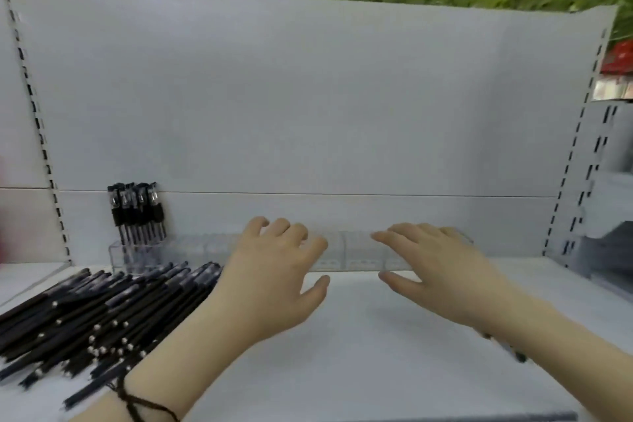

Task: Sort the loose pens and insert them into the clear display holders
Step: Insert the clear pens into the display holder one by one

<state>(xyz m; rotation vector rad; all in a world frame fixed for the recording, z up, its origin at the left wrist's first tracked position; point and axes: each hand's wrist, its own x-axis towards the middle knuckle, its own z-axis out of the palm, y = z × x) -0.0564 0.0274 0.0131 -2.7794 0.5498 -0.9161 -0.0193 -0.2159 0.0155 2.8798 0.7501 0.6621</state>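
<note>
A big pile of loose black pens [92, 315] lies on the white shelf at the left. A row of clear display holders [359, 253] runs along the back of the shelf. The leftmost holder [132, 255] has several black pens [137, 212] standing upright in it. My left hand [274, 271] and my right hand [442, 267] hover palm down, fingers spread, just in front of the middle holders, and neither holds anything. One more pen [510, 349] lies on the shelf, partly hidden under my right forearm.
The white shelf [342, 353] has a tall white back panel [308, 96] with slotted uprights on both sides. A grey shelving unit [609, 216] stands at the right. Green foliage shows above the panel. A black cord is tied round my left wrist.
</note>
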